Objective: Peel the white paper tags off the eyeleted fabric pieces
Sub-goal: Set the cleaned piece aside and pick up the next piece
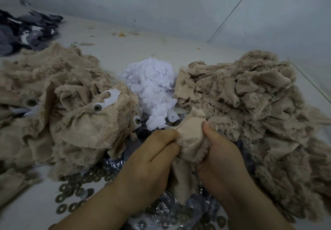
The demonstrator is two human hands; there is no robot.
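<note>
Both hands hold one beige plush fabric piece (192, 136) at the centre, bunched up with its woven back showing. My left hand (154, 156) pinches its left edge with curled fingers. My right hand (218, 149) grips its right side, thumb on top. No tag shows on this piece. To the left lies a pile of beige pieces (53, 104) with grey eyes and white paper tags (112, 96) still stuck on. A heap of peeled white tags (152, 88) sits behind the hands. Another beige pile (250, 100) lies on the right.
Dark metal washers (75, 192) are scattered on the white table in front left, and more lie in a clear plastic bag (172, 210) under my wrists. Grey fabric pieces (26, 30) are heaped at the far left. A wall runs behind.
</note>
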